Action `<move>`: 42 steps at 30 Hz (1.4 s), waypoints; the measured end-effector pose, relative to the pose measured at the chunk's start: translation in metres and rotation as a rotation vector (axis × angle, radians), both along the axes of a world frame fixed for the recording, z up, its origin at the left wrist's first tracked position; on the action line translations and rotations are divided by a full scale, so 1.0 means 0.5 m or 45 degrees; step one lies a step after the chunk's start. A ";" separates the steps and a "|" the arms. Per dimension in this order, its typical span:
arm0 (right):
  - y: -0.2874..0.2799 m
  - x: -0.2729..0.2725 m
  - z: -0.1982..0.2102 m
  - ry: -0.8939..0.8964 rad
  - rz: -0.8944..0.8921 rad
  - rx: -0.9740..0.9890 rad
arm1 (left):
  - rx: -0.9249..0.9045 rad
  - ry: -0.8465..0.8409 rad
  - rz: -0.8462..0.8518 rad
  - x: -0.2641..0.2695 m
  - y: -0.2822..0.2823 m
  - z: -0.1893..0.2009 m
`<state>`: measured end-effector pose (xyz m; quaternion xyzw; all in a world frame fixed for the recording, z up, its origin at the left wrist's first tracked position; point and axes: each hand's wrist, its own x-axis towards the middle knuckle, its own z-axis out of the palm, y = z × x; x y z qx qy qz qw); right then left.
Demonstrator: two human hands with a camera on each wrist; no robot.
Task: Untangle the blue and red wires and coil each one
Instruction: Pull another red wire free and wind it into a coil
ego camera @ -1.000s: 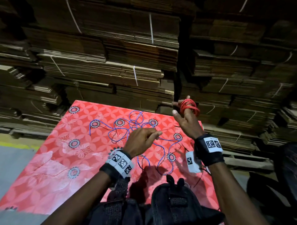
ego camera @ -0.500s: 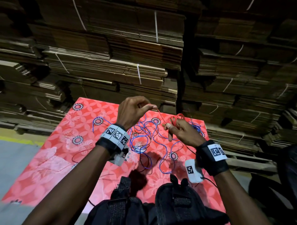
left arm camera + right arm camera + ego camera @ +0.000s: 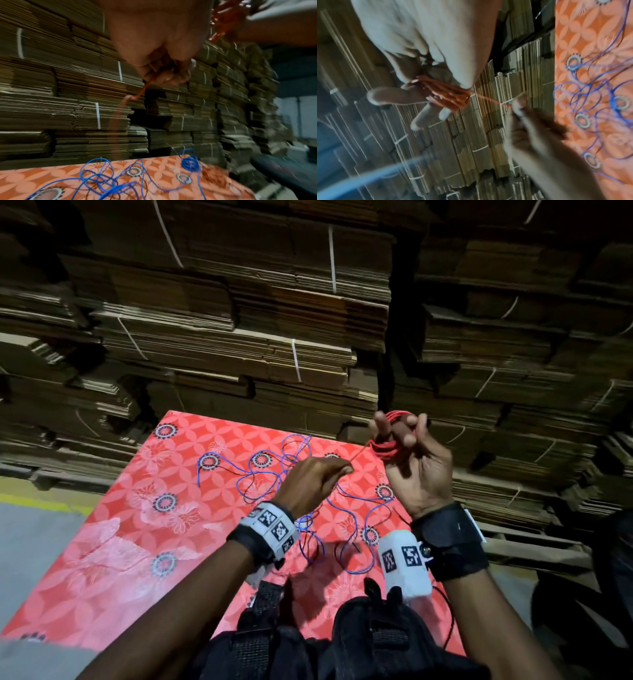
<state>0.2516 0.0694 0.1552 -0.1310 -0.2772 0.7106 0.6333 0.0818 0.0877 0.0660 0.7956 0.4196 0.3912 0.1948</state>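
Observation:
My right hand (image 3: 402,426) is raised over the table's far right edge, palm toward me. A coil of red wire (image 3: 390,445) is wound round its fingers (image 3: 426,106). From the coil (image 3: 447,94) a short red strand runs to my left hand (image 3: 344,469), which pinches it between thumb and fingertips (image 3: 164,75). Below that pinch the red wire (image 3: 142,89) hangs down, blurred. The blue wire (image 3: 356,498) lies loose in tangled loops on the red patterned cloth (image 3: 120,542), under and between my hands. No hand touches it.
Tall stacks of strapped flat cardboard (image 3: 239,337) rise right behind the table and to its right. A black bag (image 3: 342,645) sits at the near edge below my arms. Grey floor with a yellow line (image 3: 34,501) shows to the left.
Half a second ago my left hand was high and my right hand low. Now the right hand has risen with the red coil and the left has dropped, still pinching the strand.

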 end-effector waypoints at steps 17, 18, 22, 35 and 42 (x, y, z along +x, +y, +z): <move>0.076 0.026 -0.123 -2.161 -0.458 0.691 | 0.079 0.313 0.115 0.005 -0.014 0.032; 0.075 0.024 -0.123 -2.268 -0.396 0.703 | 0.108 0.366 0.142 0.000 -0.010 0.031; 0.068 0.042 -0.117 -2.423 -0.280 0.682 | 0.098 0.486 0.226 -0.038 0.006 0.022; 0.036 0.107 -0.074 -1.831 0.382 0.421 | -0.291 -0.262 0.246 -0.125 0.052 0.029; 0.011 0.156 -0.071 -1.045 0.438 0.042 | -0.533 -0.490 0.017 -0.138 0.036 0.044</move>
